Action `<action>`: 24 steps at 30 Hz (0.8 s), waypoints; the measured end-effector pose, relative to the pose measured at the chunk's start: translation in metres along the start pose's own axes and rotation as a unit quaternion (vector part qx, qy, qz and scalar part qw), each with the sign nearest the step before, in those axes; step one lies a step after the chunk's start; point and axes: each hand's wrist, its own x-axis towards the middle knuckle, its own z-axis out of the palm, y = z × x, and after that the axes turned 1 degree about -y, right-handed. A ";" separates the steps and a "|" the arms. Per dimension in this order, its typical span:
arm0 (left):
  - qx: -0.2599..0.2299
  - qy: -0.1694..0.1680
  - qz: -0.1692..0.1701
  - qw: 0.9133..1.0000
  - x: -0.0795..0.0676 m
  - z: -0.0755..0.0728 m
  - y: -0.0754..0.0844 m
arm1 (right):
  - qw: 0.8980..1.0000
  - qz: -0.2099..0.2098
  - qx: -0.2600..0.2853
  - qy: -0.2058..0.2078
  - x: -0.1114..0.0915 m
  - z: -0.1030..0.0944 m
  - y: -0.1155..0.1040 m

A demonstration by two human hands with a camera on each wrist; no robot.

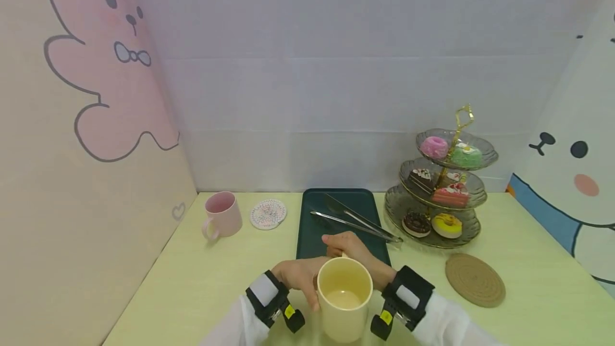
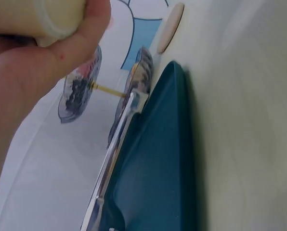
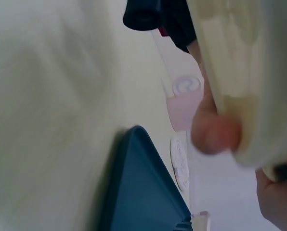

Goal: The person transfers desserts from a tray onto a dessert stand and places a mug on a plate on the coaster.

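Note:
A pale yellow mug [image 1: 345, 298] is at the near middle, its open mouth facing up toward the head camera and its inside visible. My left hand [image 1: 299, 275] holds the mug's left side, thumb along the wall, its other fingers partly hidden behind. From the far right side, my right hand [image 1: 353, 250] grips the mug at its handle [image 3: 272, 172]; the mug hides part of that hand. Just beyond both hands lies a dark green tray [image 1: 312, 228]. Metal tongs [image 1: 357, 221] rest across it, one end over its right edge.
At left stand a pink mug [image 1: 225, 217] and, beside it, a round patterned coaster [image 1: 268, 214]. A three-tier stand [image 1: 444, 203] with toy donuts and cakes is at back right. A round woven tan coaster [image 1: 475, 280] lies right of the right wrist. Walls enclose the table.

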 end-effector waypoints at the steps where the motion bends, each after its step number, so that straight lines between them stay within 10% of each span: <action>1: -0.005 0.015 -0.002 1.000 0.000 -0.002 -0.002 | 1.000 0.002 0.016 0.013 0.001 -0.002 -0.001; 10: -0.041 0.082 0.017 0.996 0.011 -0.013 -0.013 | 0.989 0.028 0.130 0.059 -0.003 -0.023 -0.009; 14: 0.002 0.162 0.054 0.985 0.013 -0.013 -0.018 | 0.980 0.021 0.122 0.157 -0.003 -0.036 -0.015; 24: 0.092 0.420 0.000 0.903 0.030 -0.013 -0.005 | 0.859 -0.096 0.140 0.482 -0.016 -0.114 -0.016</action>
